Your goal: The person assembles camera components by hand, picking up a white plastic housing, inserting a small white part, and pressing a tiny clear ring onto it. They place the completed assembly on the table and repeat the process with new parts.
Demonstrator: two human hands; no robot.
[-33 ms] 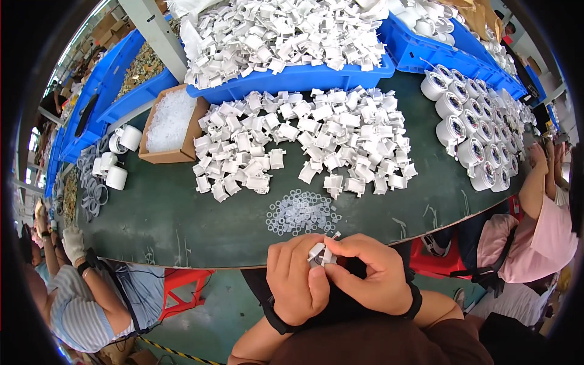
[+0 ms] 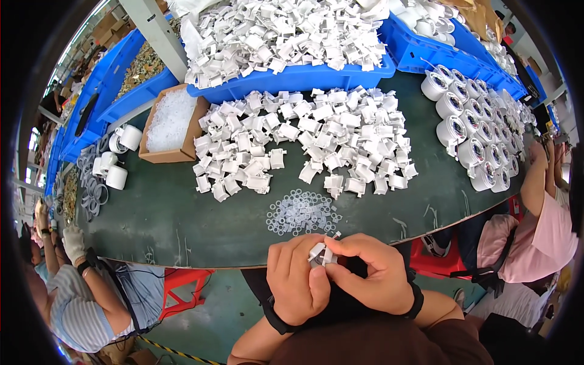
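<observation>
Close to the table's front edge, my left hand (image 2: 295, 281) and my right hand (image 2: 376, 277) meet around a small white plastic part (image 2: 317, 250). Both are closed, thumbs and fingertips pinching it from either side. Fingers hide much of the part, so I cannot tell whether it is one piece or two joined. Just beyond my fingertips lies a small heap of translucent rings (image 2: 302, 212). Farther back spreads a loose pile of white plastic housings (image 2: 340, 140), similar in colour to the held part.
Behind the pile stands a blue bin (image 2: 292, 80) heaped with white housings. A cardboard box (image 2: 167, 156) of clear small pieces is at left, near white cylinders (image 2: 117, 177) and grey rings (image 2: 94, 196). Round white units (image 2: 471, 152) stand in rows at right. Co-workers sit on both sides.
</observation>
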